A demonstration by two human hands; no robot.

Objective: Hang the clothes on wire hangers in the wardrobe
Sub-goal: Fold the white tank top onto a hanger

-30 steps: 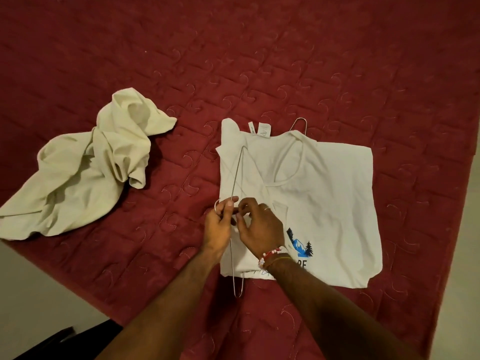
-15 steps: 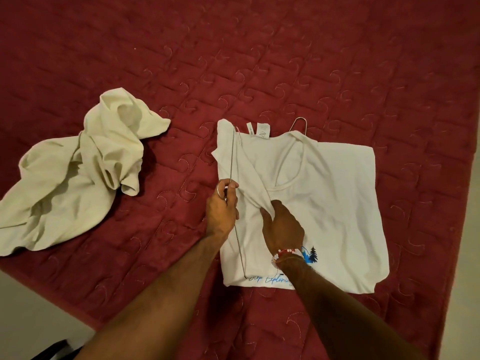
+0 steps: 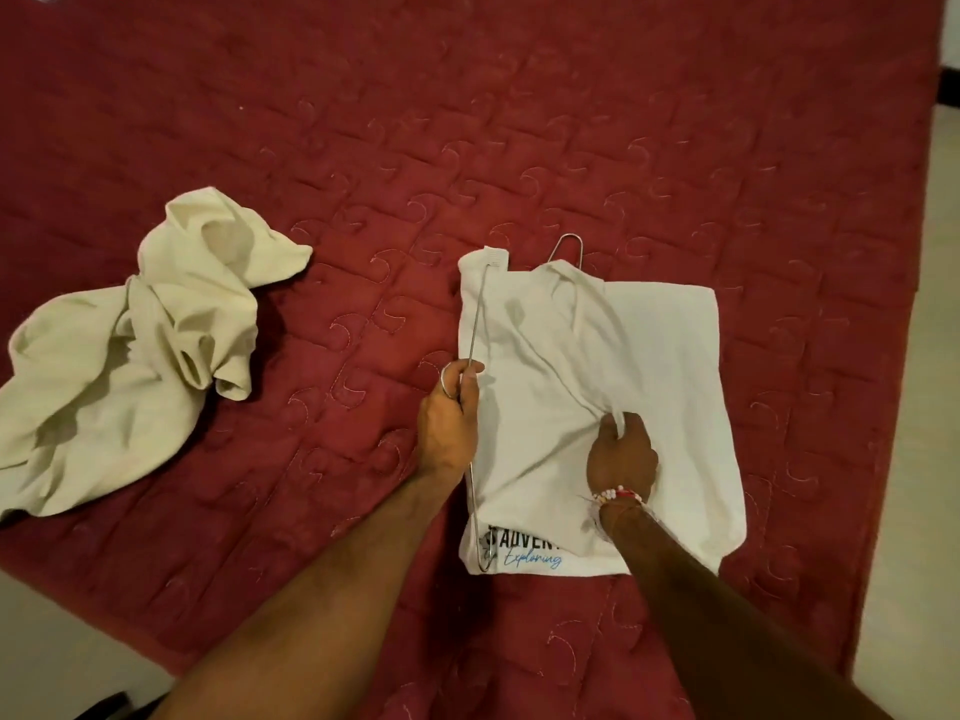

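A white printed T-shirt [image 3: 660,356] lies folded on the red quilted bed. A thin wire hanger [image 3: 475,324] runs along the shirt's left edge, part of it under the cloth, with a bent end [image 3: 567,246] sticking out beyond the collar. My left hand [image 3: 449,413] is closed around the hanger's wire at the shirt's left side. My right hand [image 3: 621,452] pinches a fold of the shirt near its middle, pulling the cloth taut toward me. A beaded bracelet sits on my right wrist.
A crumpled cream garment [image 3: 130,345] lies on the bed to the left, apart from the shirt. The red quilt [image 3: 519,122] stretches far back. Pale floor [image 3: 924,407] shows past the bed's right edge and at the lower left corner.
My right hand slid from beside the left hand to the shirt's middle, dragging cloth over the hanger. The collar labels are now covered. My left hand stayed on the wire.
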